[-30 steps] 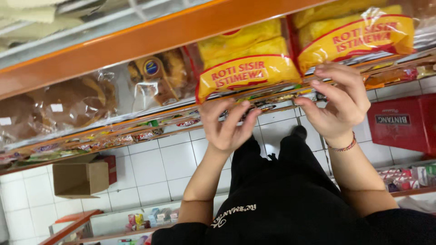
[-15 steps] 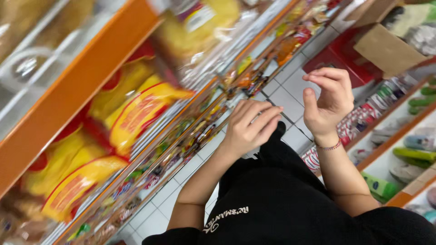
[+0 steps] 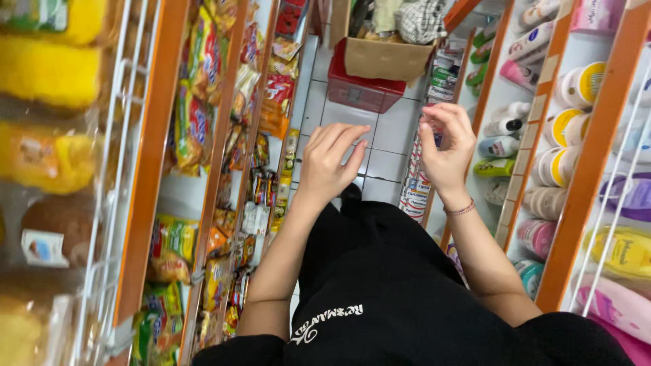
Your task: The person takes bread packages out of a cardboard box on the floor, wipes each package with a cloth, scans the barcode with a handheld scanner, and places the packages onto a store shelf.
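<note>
Both our hands hang empty over the white tiled aisle floor [image 3: 390,146]: left hand [image 3: 330,163] loose-fingered, its nearest goods the stacked colourful foil snack packets [image 3: 261,186] at nine o'clock. Our right hand [image 3: 447,146], fingers curled on nothing, hovers beside the small boxed goods on the orange shelf edge [image 3: 413,193] at five o'clock; we judge a wider-spread grip best for reaching either.

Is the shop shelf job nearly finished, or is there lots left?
Looks done: the orange-edged shelves on the left are packed with colourful snack packets. In hand: nothing; the left hand and right hand are both empty, held over the white tiled floor. Maybe left: the brown cardboard box on the red plastic crate has goods in it.
</note>
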